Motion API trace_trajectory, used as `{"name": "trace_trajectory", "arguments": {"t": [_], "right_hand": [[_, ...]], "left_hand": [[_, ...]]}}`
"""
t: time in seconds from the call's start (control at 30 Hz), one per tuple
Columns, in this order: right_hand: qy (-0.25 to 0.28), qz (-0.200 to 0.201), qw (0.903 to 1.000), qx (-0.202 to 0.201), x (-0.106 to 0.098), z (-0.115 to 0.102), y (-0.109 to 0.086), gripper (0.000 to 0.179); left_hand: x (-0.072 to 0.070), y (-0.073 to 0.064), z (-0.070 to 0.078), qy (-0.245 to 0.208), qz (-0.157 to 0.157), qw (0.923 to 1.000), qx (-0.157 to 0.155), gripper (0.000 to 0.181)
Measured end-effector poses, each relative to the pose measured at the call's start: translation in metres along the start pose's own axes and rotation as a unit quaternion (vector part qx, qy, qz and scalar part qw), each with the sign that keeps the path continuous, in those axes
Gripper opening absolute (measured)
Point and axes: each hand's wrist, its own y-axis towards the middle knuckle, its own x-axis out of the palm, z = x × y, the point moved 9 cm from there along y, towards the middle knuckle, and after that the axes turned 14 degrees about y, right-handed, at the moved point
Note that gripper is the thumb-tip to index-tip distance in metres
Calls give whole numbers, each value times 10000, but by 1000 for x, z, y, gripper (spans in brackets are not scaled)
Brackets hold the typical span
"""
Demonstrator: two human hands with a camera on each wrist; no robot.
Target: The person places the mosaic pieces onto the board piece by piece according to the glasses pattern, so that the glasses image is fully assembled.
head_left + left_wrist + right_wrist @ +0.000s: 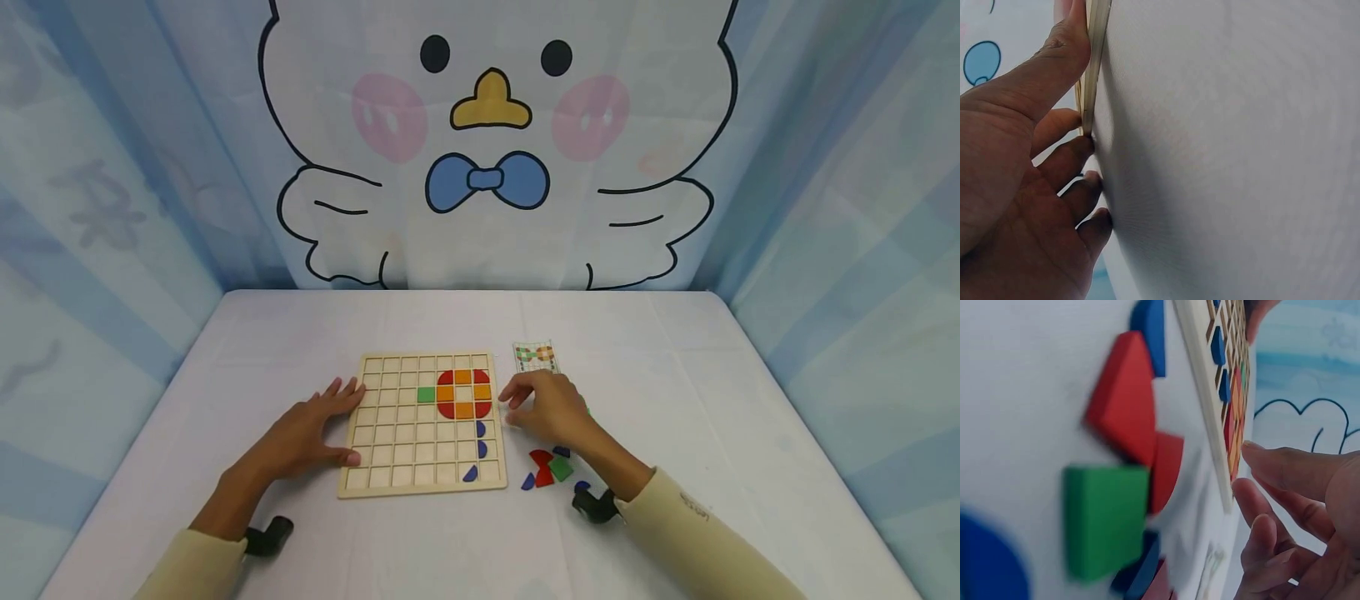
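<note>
While your left hand [300, 432] rests beside the board [382, 454], its fingers are spread out and not curled round it, with the thumb and first finger touching its left edge. Your right hand [551, 407] is by the board's right edge. Its fingers are a bit bent and loose, with a gap between them and the thumb. The board lies flat on the white counter [285, 333], between your two hands. Near its top right, four red pieces [446, 409] make round corners, and four orange tiles [464, 377] sit between them. One green tile [426, 395] sits just to their left. Three blue pieces [482, 449] lie lower down on the board, near its right side. A small card [535, 355] with a picture lies just past your right hand. Nearer to you, right of the board, more bits lie on the counter: two red fans [543, 477], a green square [560, 468] and some blue bits [528, 482]. Behind it all hangs a cloth [487, 242] with a bird drawn on it.
</note>
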Motion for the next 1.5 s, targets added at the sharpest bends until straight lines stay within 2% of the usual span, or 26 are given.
{"name": "trace_trajectory", "arguments": {"t": [0.2, 0.4, 0.53, 0.7, 0.87, 1.13, 1.5], "right_hand": [[-137, -143, 9992, 335, -14, 23, -20, 17], [-325, -218, 9987, 330, -22, 35, -35, 18], [-392, -159, 9982, 413, -28, 42, -43, 21], [-376, -4, 9989, 274, -36, 47, -49, 23], [-492, 238, 9982, 230, -47, 53, -54, 28], [-617, 396, 9965, 410, -60, 67, -54, 32], [-536, 447, 9975, 141, -64, 69, -50, 26]], "left_hand": [[-1, 0, 1, -7, -3, 10000, 0, 112], [-2, 0, 1, -4, 0, 10000, -12, 112], [-3, 0, 2, -9, -12, 10000, -8, 113], [-3, -1, 2, 0, 15, 10000, 13, 112], [-2, 0, 2, -27, 7, 10000, 8, 112], [-1, 0, 2, -77, -37, 10000, 22, 112], [0, 0, 2, -51, -57, 10000, -22, 113]]}}
